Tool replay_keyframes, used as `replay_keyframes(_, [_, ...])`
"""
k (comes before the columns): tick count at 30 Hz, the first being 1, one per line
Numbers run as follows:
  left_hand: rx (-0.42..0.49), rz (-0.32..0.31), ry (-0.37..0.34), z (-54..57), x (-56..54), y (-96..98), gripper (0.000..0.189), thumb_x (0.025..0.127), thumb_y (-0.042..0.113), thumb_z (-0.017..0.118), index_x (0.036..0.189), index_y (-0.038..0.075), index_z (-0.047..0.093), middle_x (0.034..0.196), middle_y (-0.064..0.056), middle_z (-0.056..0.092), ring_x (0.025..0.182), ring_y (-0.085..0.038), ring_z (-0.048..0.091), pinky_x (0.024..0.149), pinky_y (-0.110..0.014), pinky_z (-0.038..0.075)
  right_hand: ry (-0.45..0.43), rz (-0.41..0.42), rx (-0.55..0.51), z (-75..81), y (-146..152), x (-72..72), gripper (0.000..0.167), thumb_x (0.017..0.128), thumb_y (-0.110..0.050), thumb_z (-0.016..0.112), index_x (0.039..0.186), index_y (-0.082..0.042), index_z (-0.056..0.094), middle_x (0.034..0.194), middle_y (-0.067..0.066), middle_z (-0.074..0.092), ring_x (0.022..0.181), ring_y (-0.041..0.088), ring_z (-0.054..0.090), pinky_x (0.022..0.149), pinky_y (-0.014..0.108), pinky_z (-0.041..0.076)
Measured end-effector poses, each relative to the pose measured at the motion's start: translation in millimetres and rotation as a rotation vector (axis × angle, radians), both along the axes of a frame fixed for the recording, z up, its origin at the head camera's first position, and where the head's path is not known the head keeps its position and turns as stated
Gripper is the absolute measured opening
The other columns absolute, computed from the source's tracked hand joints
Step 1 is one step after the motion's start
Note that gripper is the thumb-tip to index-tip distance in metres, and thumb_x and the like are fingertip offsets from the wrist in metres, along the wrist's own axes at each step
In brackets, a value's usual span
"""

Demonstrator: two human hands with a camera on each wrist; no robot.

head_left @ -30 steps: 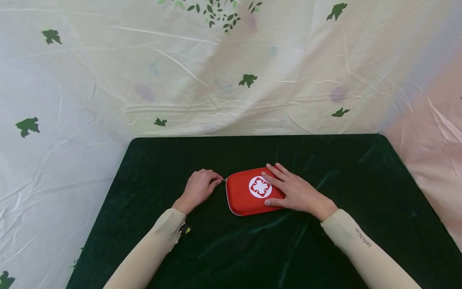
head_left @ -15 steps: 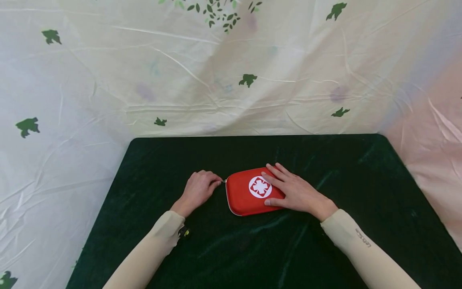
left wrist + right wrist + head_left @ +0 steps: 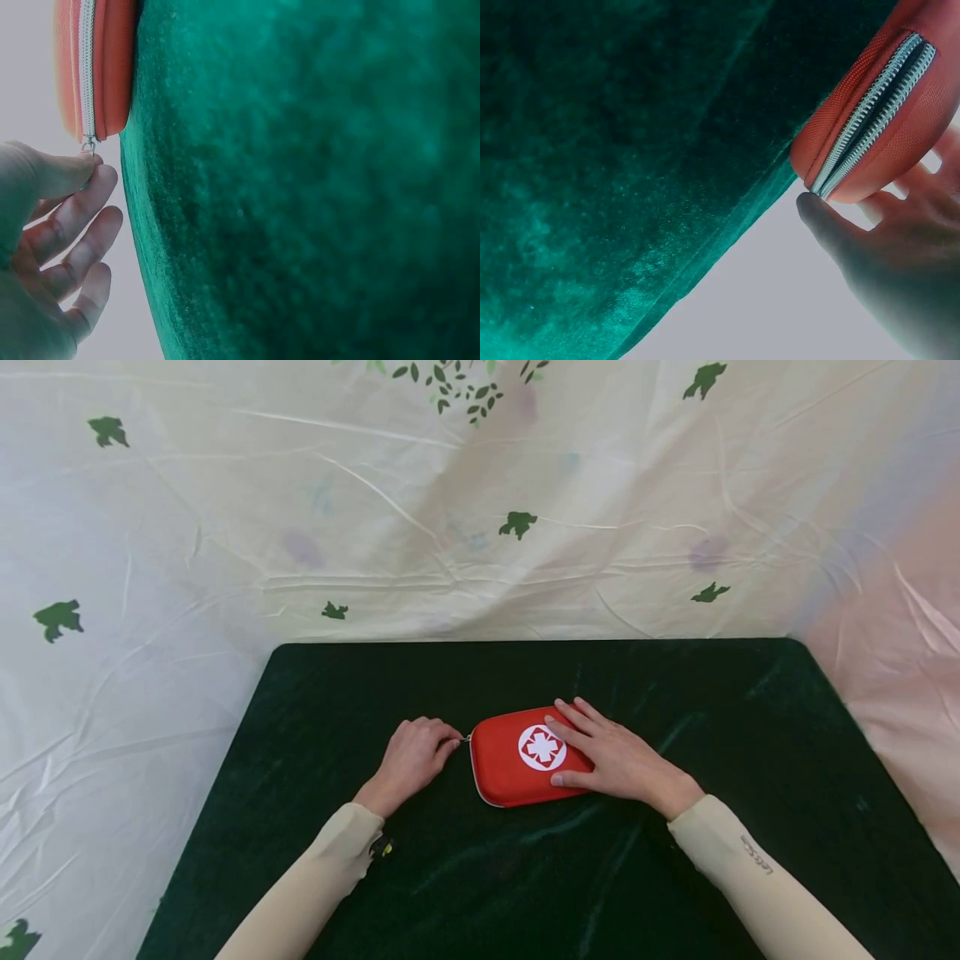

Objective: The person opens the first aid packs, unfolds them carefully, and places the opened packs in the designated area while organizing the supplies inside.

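A red first-aid case with a white cross emblem lies flat on the dark green table. At its left end, my left hand pinches the metal zipper pull between thumb and forefinger; the other fingers are loosely bent. The zipper teeth look meshed beside the slider in the left wrist view. My right hand rests spread over the case's right end, its thumb at the near edge. There, in the right wrist view, the two zipper rows stand apart with a dark gap. The far side of the case is hidden.
The table is covered in green velvet. Behind and beside it hangs a pale cloth backdrop printed with green birds and leaves. A dark band-like object sits at my left wrist.
My left hand, holding the zipper pull, has shifted very slightly toward the near side along the case's left end. The case and my right hand stay in place.
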State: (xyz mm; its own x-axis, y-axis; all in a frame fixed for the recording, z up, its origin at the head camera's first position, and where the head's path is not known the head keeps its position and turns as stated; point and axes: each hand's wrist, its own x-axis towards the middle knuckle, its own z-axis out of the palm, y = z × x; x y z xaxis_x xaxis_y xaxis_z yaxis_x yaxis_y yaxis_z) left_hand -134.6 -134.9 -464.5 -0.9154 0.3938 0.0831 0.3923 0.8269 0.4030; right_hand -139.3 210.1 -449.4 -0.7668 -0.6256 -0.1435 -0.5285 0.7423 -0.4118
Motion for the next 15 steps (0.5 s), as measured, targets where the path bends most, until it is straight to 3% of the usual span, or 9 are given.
replay_keyframes(15, [0.022,-0.025,0.000,0.2,7.0,-3.9,0.013,0.096,0.020,0.074,0.108,0.015,0.078,0.100,0.001,0.074,0.084,-0.012,0.063,0.076,-0.033,0.047,-0.010,0.002,-0.004,0.6,1.2,-1.2,0.094,0.089,-0.076,0.058,0.165,-0.029,0.028,0.174,0.000,0.010,0.158,0.034,0.007,0.116,0.064,0.032])
